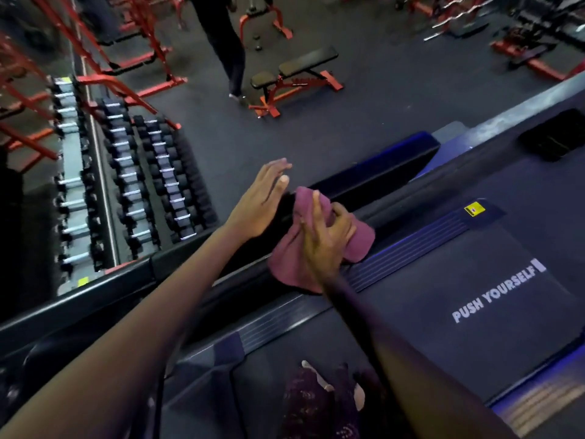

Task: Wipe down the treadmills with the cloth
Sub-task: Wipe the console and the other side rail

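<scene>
A maroon cloth (294, 264) lies bunched on the left side rail (411, 245) of a dark treadmill. My right hand (326, 239) presses down on the cloth, fingers curled into its folds. Just to the left, my left hand (262, 201) is flat and open, fingers together, resting against the black handrail (373, 182) beside the cloth. The treadmill belt (493, 299) carries white "PUSH YOURSELF" lettering. My feet show at the bottom of the belt.
A rack of dumbbells (142, 182) stands to the left below the treadmill. A red-and-black bench (294, 80) sits on the dark gym floor ahead, with a person in black (228, 42) walking beside it. Red frames fill the far left and right.
</scene>
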